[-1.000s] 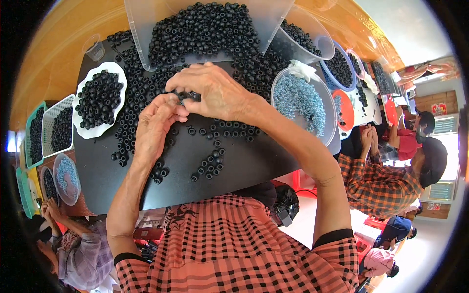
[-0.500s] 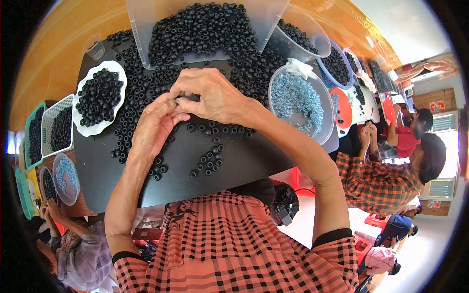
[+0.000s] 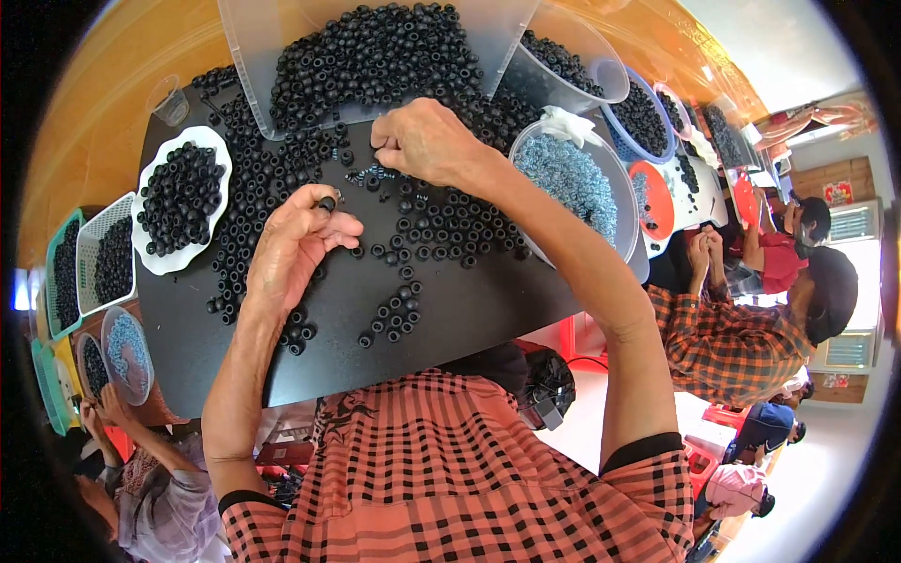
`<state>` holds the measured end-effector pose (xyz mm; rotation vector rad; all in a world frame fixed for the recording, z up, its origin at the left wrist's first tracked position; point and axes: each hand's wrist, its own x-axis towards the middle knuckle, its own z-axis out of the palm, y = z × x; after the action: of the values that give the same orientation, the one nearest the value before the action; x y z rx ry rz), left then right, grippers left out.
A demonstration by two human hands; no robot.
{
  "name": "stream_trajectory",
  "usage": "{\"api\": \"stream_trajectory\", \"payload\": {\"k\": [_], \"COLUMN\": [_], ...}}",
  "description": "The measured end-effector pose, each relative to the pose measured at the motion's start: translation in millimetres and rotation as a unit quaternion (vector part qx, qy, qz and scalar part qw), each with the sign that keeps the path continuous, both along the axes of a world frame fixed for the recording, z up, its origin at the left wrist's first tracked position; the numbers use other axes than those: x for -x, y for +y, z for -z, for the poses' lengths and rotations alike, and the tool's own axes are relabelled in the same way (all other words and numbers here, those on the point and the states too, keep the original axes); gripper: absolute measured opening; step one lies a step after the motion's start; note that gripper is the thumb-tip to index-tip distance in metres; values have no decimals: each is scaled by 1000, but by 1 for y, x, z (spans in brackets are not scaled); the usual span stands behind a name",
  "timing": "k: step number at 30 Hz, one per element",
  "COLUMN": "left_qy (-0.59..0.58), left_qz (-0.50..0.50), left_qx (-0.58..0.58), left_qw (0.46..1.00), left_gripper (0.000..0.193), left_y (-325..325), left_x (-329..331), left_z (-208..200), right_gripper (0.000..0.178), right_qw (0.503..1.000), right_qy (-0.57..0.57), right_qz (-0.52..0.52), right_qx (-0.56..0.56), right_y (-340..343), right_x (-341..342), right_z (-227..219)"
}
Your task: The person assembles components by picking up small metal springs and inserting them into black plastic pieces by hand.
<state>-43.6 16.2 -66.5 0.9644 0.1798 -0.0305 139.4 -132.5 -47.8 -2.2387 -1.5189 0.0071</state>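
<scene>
My left hand (image 3: pixel 298 242) is raised over the dark table, palm partly up, its thumb and forefinger pinching a small black ring-shaped piece (image 3: pixel 327 203). The other fingers are curled loosely. Farther off, my right hand (image 3: pixel 424 143) hovers in front of the big clear bin, fingers bent together; whatever they hold, if anything, is hidden. Below its fingertips lie a few small light-blue pieces (image 3: pixel 372 174). Loose black ring-shaped pieces (image 3: pixel 441 225) spread over the table around both hands, with a small cluster (image 3: pixel 392 315) nearer my body.
A clear bin (image 3: pixel 246 80) of black pieces stands at the back. At left is a white scalloped plate (image 3: pixel 222 159); at right, a clear tub (image 3: pixel 631 202) of light-blue pieces. Other people work at both sides, one in an orange checked shirt (image 3: pixel 723 342).
My hands were together and have parted. The right one has moved away toward the bin; the left has dropped slightly, showing the black piece. Light-blue pieces on the table have come into view.
</scene>
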Motion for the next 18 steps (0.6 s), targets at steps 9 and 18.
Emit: {"api": "stream_trajectory", "payload": {"k": [9,18], "left_qy": [-15,3], "left_qz": [-21,-35], "left_qx": [-22,45], "left_qw": [999,998], "left_gripper": [18,16], "left_y": [2,4], "left_x": [2,-1], "left_z": [5,8], "right_gripper": [18,13], "right_qw": [994,913], "right_qy": [-46,379], "right_qz": [10,40], "right_qx": [98,-145], "right_y": [7,5], "right_x": [5,46], "right_z": [-2,-14]}}
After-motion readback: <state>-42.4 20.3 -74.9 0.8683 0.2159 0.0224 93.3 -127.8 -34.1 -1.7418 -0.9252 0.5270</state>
